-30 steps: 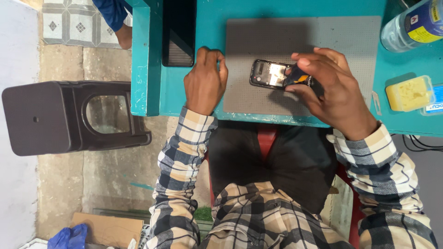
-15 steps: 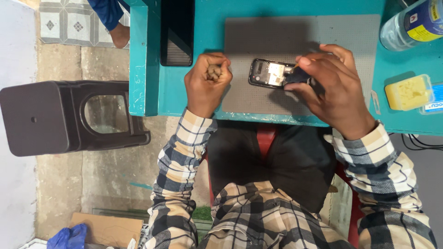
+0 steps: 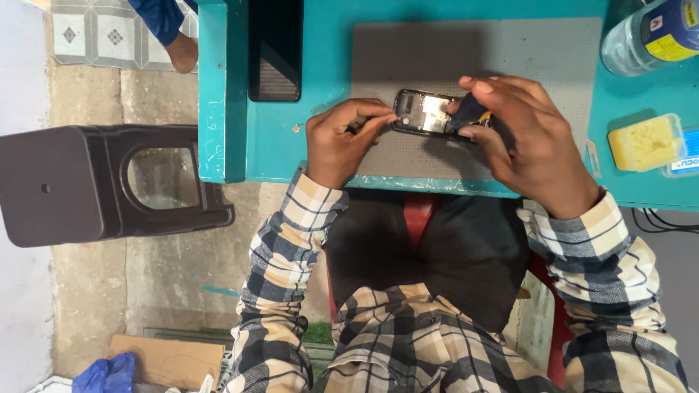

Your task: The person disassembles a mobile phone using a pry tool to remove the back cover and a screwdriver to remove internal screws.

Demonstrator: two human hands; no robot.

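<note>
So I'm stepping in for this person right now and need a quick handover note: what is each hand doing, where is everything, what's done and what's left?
Left hand: pinching a small tool, its tip at the left end of the opened phone.
Right hand: gripping the phone's right end, holding it over the grey mat.
Around: teal table, black slab to the left, yellow sponge and a bottle to the right.
Done: the phone's cover is off, insides exposed.
Left: the work at the phone's left end; it is not closed up yet.
</note>
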